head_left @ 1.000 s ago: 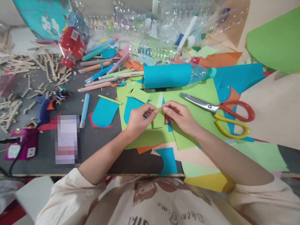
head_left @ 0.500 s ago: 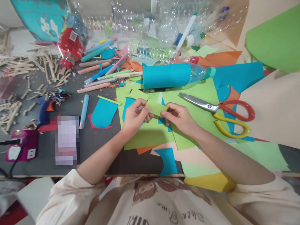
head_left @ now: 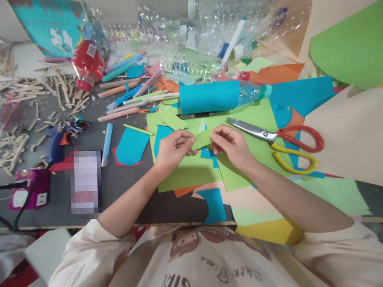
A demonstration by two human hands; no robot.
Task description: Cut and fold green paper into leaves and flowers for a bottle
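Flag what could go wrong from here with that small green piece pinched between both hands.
1. The green paper piece is held only at its ends by the left hand and right hand; pulling could tear it.
2. The scissors lie close by, blades toward the right hand; a sideways move might catch them.
3. If dropped, it may get lost among the same-coloured green sheets beneath.

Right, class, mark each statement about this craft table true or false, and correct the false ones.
1. The left hand and right hand pinch one light green paper strip between them. True.
2. The scissors lie left of both hands. False: they lie to the right.
3. The plastic bottle beyond the hands is wrapped in blue paper. True.
4. Both scissor handles are red. False: one is red, one yellow.
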